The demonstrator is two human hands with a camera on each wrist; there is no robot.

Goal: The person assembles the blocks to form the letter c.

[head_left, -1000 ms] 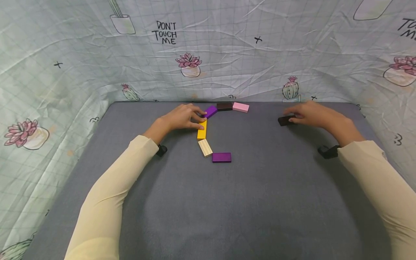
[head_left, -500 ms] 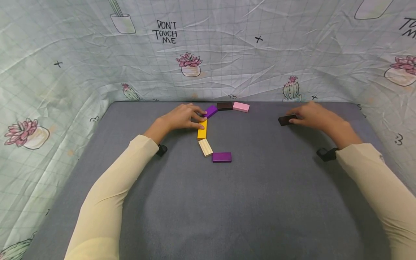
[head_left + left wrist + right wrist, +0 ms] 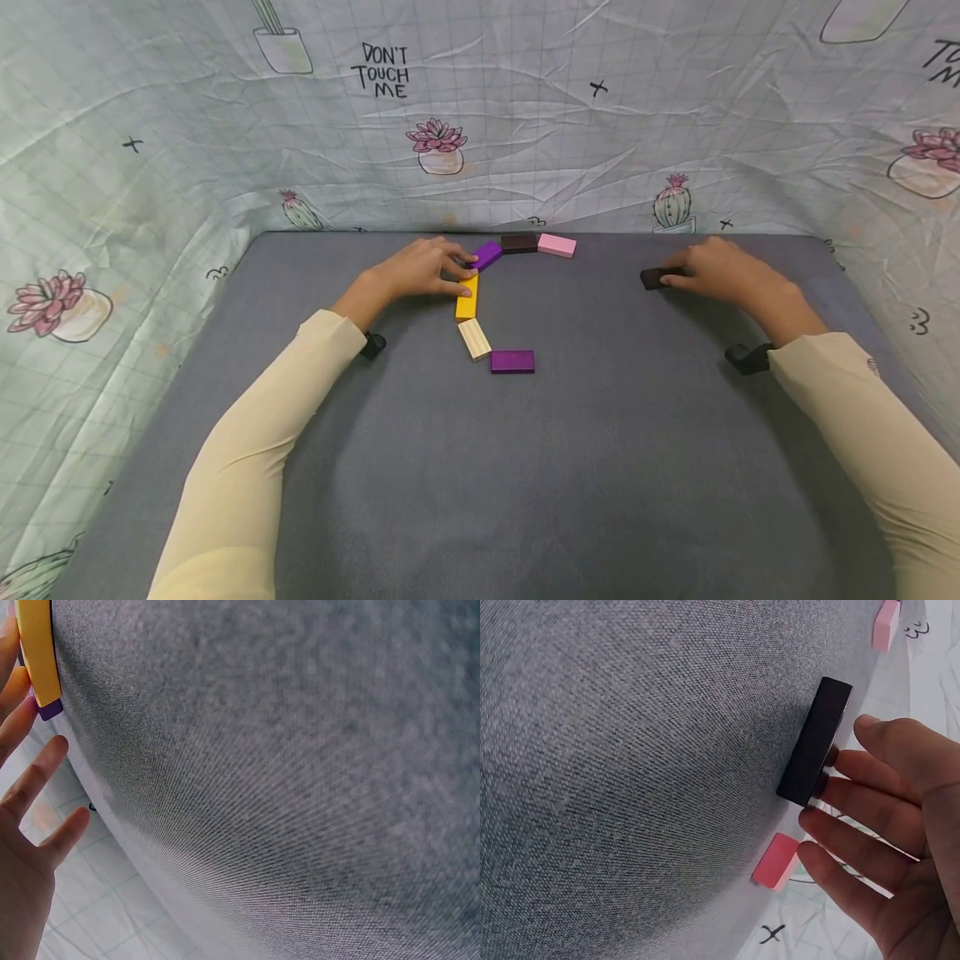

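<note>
A curved row of small rectangular blocks lies on the grey table. My left hand [image 3: 420, 268] rests with spread, relaxed fingers at the yellow block [image 3: 467, 307] and the upper purple block [image 3: 487, 255]; its thumb lies on the yellow one. In the left wrist view the other fingers stand apart from the blocks. My right hand [image 3: 720, 268] holds a separate black block [image 3: 816, 741], its fingertips partly hidden behind it. The thumb overlaps the block in the head view, though in the right wrist view it appears just beside it. A reddish-pink block [image 3: 777, 860] sits near these fingertips, hidden in the head view.
The row also has a dark block [image 3: 519, 243], a pink block [image 3: 557, 245], a cream ridged block [image 3: 475, 339] and a lower purple block [image 3: 513, 362]. A patterned cloth [image 3: 517, 133] rises along the table's back edge. Black wrist straps show on both arms.
My right hand has shifted slightly left and forward onto the black block, which has moved a little left in the last half second. The left hand and the row stay put.
</note>
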